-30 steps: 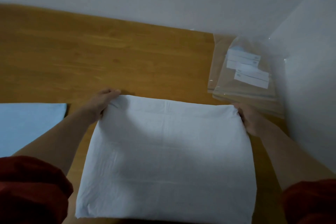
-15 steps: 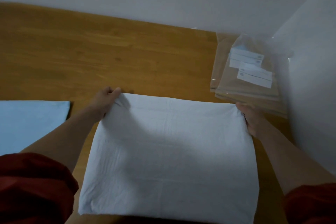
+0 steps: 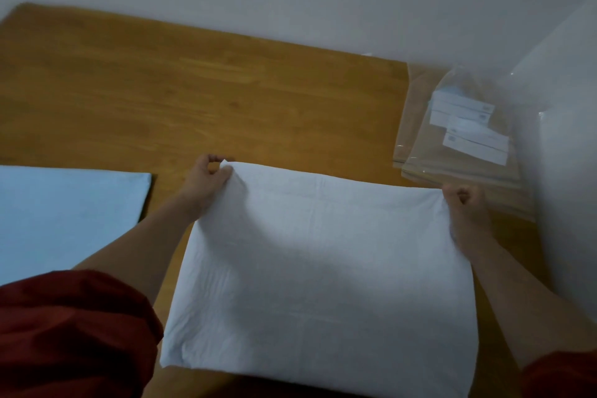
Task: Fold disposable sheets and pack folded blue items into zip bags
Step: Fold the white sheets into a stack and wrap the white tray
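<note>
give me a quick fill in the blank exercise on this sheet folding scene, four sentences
1. The left hand and the right hand each grip a far ____ of the pale sheet.
2. The stack of clear zip bags lies on the table near the ____ hand.
3. The flat light blue sheet lies to the ____ of the held one.
4. The person's sleeves are ____ in colour.

Missing words: corner; right; left; red

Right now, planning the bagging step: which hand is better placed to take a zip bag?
Probably the right hand: it pinches the white sheet right beside the zip bags; the left hand holds the opposite corner.
</note>
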